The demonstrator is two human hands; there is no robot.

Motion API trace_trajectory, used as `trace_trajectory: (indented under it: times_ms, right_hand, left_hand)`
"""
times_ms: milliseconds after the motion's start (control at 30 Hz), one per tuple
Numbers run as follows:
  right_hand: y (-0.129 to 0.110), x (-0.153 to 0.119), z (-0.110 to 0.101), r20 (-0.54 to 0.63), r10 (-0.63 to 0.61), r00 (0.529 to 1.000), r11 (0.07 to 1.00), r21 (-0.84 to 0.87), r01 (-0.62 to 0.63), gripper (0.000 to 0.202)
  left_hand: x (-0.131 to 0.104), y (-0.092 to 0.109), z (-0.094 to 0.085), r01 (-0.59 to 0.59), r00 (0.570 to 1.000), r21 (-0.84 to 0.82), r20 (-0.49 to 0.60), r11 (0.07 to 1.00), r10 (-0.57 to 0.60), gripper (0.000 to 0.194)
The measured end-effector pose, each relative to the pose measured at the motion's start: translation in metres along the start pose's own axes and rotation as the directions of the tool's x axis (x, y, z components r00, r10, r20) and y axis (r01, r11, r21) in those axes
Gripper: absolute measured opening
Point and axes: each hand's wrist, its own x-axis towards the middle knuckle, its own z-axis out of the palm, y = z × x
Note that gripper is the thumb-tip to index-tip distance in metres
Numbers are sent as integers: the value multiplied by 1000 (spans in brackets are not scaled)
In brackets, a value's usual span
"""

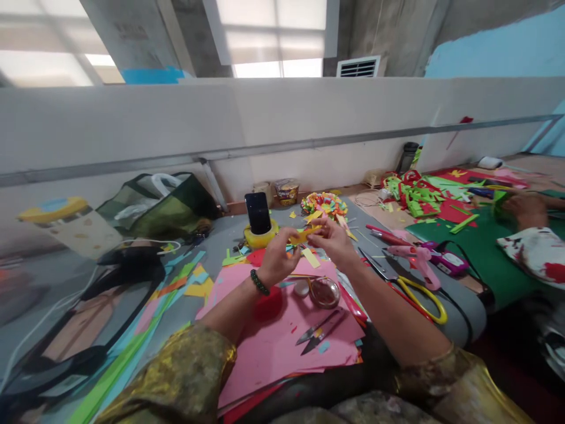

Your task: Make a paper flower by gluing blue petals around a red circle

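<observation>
Over the far part of the pink paper [265,359], the left hand [279,256] and right hand [334,240] pinch a yellow strip [304,236] between them; uneven tugging could tear it, and lowering carelessly might bring fingers onto the nearer snips' [329,325] parted blades.

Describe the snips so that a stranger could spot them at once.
Start at the pink paper, low in the middle of the view. On its right part lie the snips, dark blades parted in a V. They look smaller than the yellow-handled scissors, which lie off the paper.
</observation>
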Motion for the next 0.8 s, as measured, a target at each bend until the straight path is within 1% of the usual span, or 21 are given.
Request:
trace_trajectory:
  times_ms: [33, 67, 100, 167, 233, 300, 367, 433, 500, 600, 633, 667, 700, 733, 800]
  right_hand:
    - [-2, 3, -2, -18, -33, 999, 998, -53, 32, 35]
    - [-3, 6, -3, -22, -59, 998, 993, -105, 56, 35]
    - [-4, 8, -5, -10, -73, 997, 987, -147, 71, 36]
    - [-4, 10, -7, 34, -59, 998, 978, -197, 65, 40]
    - [0, 12, -7, 48, -26, 998, 980, -198, 35, 41]
    - [6, 14, -6, 30, -6, 1000, 986, -166, 11, 39]
    - [11, 18, -6, 7, 0, 1000, 991, -131, 0, 36]
    - [16, 21, -7, -14, 1, 1000, 994, -113, -2, 37]
    - [19, 23, -9, -6, -9, 1000, 993, -120, 9, 39]
    - [20, 22, -9, 93, -21, 995, 981, -189, 38, 44]
    - [20, 22, -9, 125, -15, 992, 972, -233, 44, 43]
    - [19, 21, -9, 137, 0, 991, 952, -303, 42, 40]
    - [18, 21, -9, 134, 24, 991, 905, -423, 35, 35]
    - [18, 20, -10, 122, 54, 991, 820, -572, 26, 32]
    - [18, 19, -12, 89, 122, 989, 564, -826, 5, 31]
  left_hand:
    - [2, 0, -1, 83, 996, -108, 32, 991, -80, 26]
    - [4, 1, -3, 185, 982, -218, 85, 958, -170, 33]
    - [6, 1, -5, 291, 955, -308, 153, 906, -254, 35]
    - [10, 2, -9, 463, 884, -397, 271, 792, -381, 34]
    - [13, 2, -11, 569, 821, -412, 327, 712, -467, 35]
    - [14, 1, -11, 627, 779, -433, 342, 647, -526, 36]
    - [13, -1, -9, 657, 752, -458, 350, 599, -558, 37]
    - [12, -3, -8, 664, 746, -466, 366, 584, -556, 37]
    - [10, -4, -7, 663, 749, -456, 398, 594, -530, 36]
    - [10, -5, -6, 665, 744, -428, 455, 613, -490, 30]
    - [10, -5, -6, 668, 741, -427, 456, 610, -493, 27]
    - [10, -6, -6, 672, 740, -435, 438, 599, -511, 23]
    - [11, -7, -6, 677, 736, -452, 403, 581, -544, 20]
    - [12, -8, -7, 683, 726, -472, 358, 557, -587, 19]
    - [14, -12, -7, 699, 686, -513, 282, 499, -671, 20]
